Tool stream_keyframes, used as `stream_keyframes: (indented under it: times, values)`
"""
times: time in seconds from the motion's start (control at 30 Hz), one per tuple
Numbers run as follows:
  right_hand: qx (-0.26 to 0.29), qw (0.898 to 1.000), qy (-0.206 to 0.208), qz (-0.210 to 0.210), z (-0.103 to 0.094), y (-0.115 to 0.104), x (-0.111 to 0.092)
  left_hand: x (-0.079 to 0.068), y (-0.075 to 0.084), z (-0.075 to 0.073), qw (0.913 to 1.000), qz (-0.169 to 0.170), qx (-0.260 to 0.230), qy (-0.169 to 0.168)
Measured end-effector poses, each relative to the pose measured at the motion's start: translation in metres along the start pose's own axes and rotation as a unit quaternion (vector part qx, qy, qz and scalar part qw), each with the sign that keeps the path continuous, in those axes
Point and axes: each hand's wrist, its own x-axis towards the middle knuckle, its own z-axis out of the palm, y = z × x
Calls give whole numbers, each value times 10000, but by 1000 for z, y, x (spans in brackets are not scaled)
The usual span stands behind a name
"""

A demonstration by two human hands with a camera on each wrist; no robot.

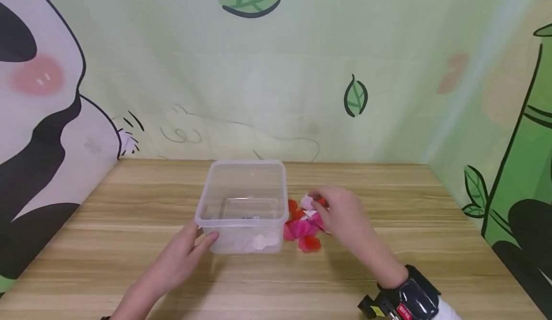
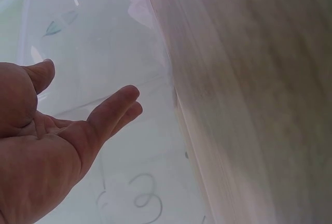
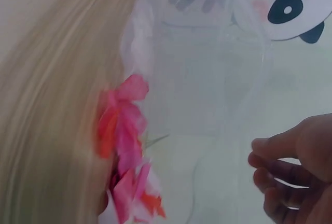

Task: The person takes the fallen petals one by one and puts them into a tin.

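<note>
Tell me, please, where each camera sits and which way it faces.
Head: worn on the head, facing forward and down at the clear box and petals; forearms, left grip and right grip show.
Left wrist: worn there, facing the box's side and tabletop; both grips partly show.
Right wrist: worn there, facing petals and box; both grips partly show.
Shared: petals appear in head and right wrist views.

Set-up corner, something like small filming booth; kind of room beyond it cannot be told. Wood-grain tabletop (image 1: 388, 186) under left hand (image 1: 183, 255) and right hand (image 1: 342, 214). Pale green printed backdrop (image 1: 302, 47) standing at far edge, beyond left hand and right hand, lightly creased. Large cartoon panda (image 1: 51, 37) to left of left hand; drawn bamboo stalk (image 1: 528, 166) to right of right hand; outlined leaf (image 1: 355, 98) above right hand. Black device (image 1: 416, 293) strapped at wrist, behind right hand.
</note>
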Motion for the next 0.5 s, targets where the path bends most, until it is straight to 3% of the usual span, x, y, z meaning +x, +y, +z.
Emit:
stream_keyframes:
  times: [0.17, 0.3, 0.5]
  values:
    - [-400, 9987, -306, -19, 5, 18, -5, 1, 1, -1, 9999, 112, 62, 80]
    - [-685, 9943, -810, 63, 13, 26, -9, 0, 2, -2, 9998, 152, 64, 120]
    - [-744, 9873, -1393, 149, 23, 31, -11, 0, 1, -1, 9999, 93, 21, 48]
